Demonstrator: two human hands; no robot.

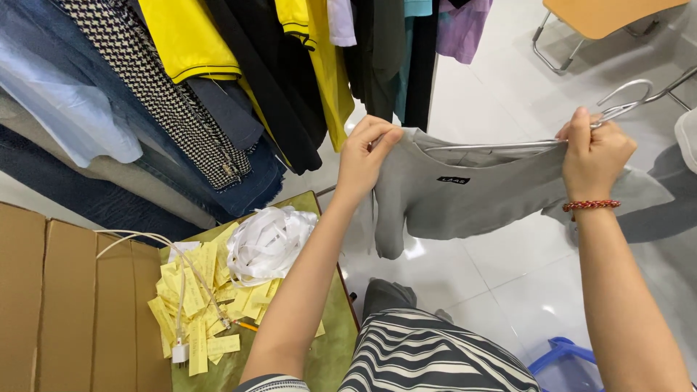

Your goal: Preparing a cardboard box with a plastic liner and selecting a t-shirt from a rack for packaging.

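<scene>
Two bare hands hold one grey sweatshirt (465, 199) up over the white tiled floor (501, 290), and everything else is placed from that garment. The left hand (365, 156) pinches the sweatshirt's shoulder edge at its left end, fingers closed on the fabric. The right hand (594, 152) is clenched at the garment's right end, gripping fabric together with one metal wire hanger (508, 145) that runs inside the neckline; the hanger's hook curls up just right of that hand. One red beaded bracelet (591, 205) circles the right wrist. A small black label sits on the sweatshirt's chest (its lettering is left unread).

Above and to the left of the sweatshirt hangs a row of clothes (218, 87), among them two yellow pieces, a black-and-white houndstooth garment, denim, black tops and a pale blue shirt. Below left of the sweatshirt stands one small green table (330, 348), carrying one heap of yellow paper tags (192, 305), one bundle of white ribbon labels (268, 243) and one white charger with its cable (179, 353). Flat brown cardboard (65, 312) lies farther left of that table. Directly under the sweatshirt is the person's striped clothing (435, 359). Below right, one blue plastic bin's corner (563, 363) shows. Above right, a chair (602, 22) with a tan seat and metal legs stands well apart.
</scene>
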